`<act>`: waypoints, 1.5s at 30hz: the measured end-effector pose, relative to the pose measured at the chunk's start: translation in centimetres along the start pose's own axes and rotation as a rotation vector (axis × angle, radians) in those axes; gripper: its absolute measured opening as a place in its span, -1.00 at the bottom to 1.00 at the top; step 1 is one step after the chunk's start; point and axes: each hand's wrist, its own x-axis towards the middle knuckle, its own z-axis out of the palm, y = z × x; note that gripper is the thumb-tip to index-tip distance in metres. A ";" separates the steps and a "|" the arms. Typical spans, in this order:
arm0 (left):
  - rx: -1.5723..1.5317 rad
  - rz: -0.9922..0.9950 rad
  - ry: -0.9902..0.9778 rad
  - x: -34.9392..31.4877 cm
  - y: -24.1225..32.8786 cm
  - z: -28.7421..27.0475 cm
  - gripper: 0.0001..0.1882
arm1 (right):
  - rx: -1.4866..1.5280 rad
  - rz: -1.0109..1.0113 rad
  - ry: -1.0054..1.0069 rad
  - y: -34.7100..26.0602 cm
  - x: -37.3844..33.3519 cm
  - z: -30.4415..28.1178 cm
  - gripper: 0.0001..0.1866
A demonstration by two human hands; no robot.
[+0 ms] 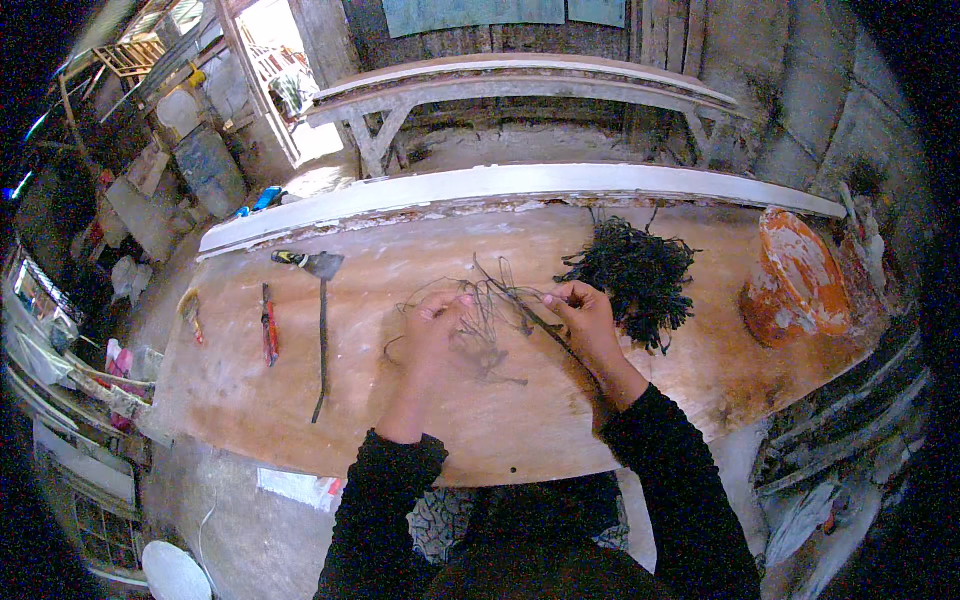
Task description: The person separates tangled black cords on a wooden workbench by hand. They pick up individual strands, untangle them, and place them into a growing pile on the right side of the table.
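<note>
A loose tangle of thin dark strands (483, 330) lies on the wooden table between my hands. My left hand (432, 325), slightly blurred, is closed with its fingertips pinching some thin strands. The thumb and fingers of my right hand (592, 325) pinch a thicker dark strip (540, 322), which slants through the tangle and runs down beside my wrist. Just beyond my right hand sits a heap of short black strips (640, 280), twisted and bunched together.
On the table (470, 430) at left lie a scraper (322, 264), a black strip (322, 350), red-handled pliers (269, 325) and a brush (192, 312). A crusted orange bucket (800, 275) lies at right. A white beam (520, 182) lines the far edge; a bench (530, 80) stands behind.
</note>
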 end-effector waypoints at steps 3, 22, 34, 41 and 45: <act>-0.025 0.019 0.062 0.0 0.3 -0.3 -0.85 | 0.181 0.060 -0.070 -0.4 -0.3 0.2 -0.93; -0.135 0.068 0.128 1.8 -1.3 -1.4 -0.79 | -0.502 -0.761 -0.451 -3.9 -5.1 3.0 -0.98; 0.659 0.413 0.259 4.2 -2.8 -4.2 -0.82 | -0.615 -0.486 -0.341 -3.7 -3.0 1.1 -0.84; 0.566 0.482 0.390 4.1 -2.6 -4.6 -0.83 | -0.904 -0.123 -0.288 -3.7 -1.5 -0.8 -0.77; 0.484 0.553 0.361 4.4 -3.2 -4.0 -0.80 | -0.916 -0.012 -0.283 -3.5 -1.5 -0.6 -0.76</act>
